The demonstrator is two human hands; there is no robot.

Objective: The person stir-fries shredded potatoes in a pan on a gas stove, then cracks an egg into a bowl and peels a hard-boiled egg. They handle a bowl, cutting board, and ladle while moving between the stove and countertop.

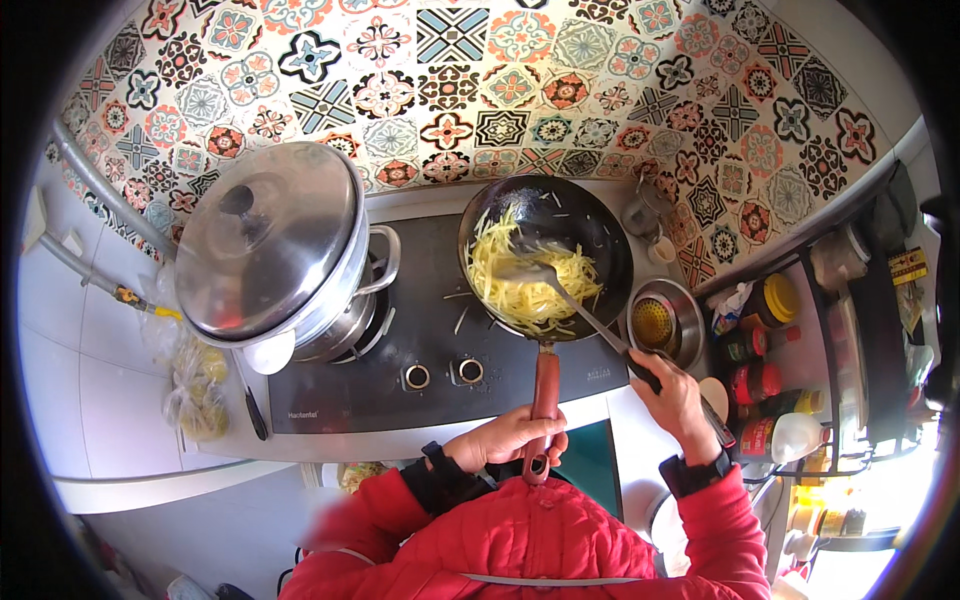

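Observation:
My left hand is wrapped around the red-brown handle of a dark wok on the right side of the stove. In my right hand is the dark grip of a metal spatula, which slants up and left into the wok. Its blade sits among pale yellow shredded strips, apparently potato, and is partly blurred. The strips fill the left and lower part of the wok; a few thin ones cling to its bare dark wall.
A large lidded steel pot stands on the left of the black glass cooktop. Metal bowls sit right of the wok, near a rack of bottles and jars. Left are a bagged batch of round produce and a black-handled utensil.

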